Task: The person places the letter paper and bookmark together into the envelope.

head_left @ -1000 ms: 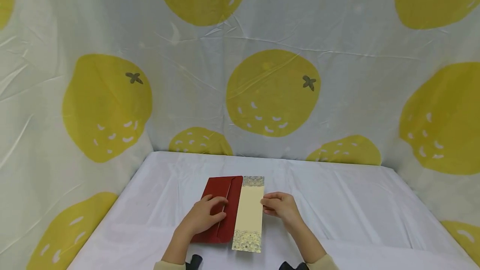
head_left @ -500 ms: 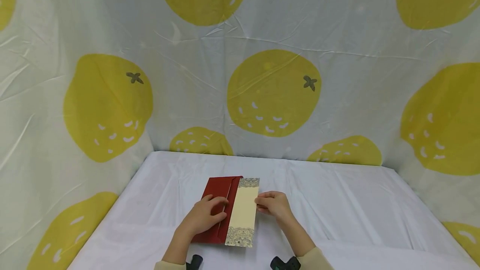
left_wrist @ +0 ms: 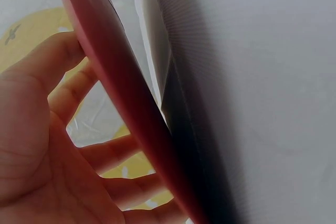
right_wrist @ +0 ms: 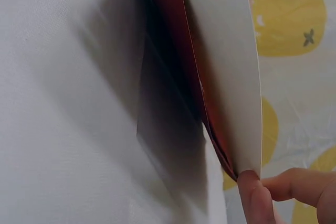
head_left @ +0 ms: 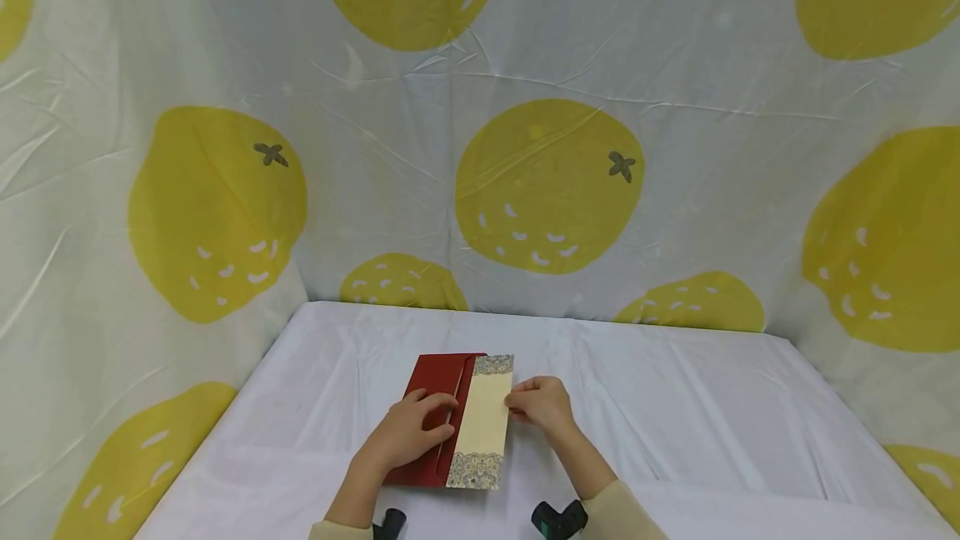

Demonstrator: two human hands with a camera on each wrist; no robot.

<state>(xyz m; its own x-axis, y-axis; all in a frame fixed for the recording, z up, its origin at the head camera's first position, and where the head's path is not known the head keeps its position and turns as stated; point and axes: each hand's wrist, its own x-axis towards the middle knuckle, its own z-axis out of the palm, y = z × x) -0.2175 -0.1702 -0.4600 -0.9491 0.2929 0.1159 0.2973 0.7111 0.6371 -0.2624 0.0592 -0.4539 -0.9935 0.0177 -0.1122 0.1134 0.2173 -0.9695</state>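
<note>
A red envelope (head_left: 438,375) lies on the table, its flap edge running lengthwise. My left hand (head_left: 411,438) rests on it, fingers spread and slightly bent. In the left wrist view, those fingers (left_wrist: 118,153) touch the envelope's red surface (left_wrist: 115,77). A long cream card (head_left: 482,415) with grey lace-like patterns at both ends overlaps the envelope's right side. My right hand (head_left: 543,403) pinches the card's right edge between thumb and finger. The right wrist view shows the card's pale underside (right_wrist: 231,66) with a small slot, beside the red envelope (right_wrist: 194,61).
A white cloth (head_left: 675,415) covers the table. Behind and beside it hangs a pale curtain (head_left: 390,157) printed with large yellow fruit. Dark wrist devices (head_left: 558,518) show near both sleeves at the bottom.
My right hand has moved left with the card, so the card now overlaps more of the envelope. The left hand and the envelope have stayed in place.
</note>
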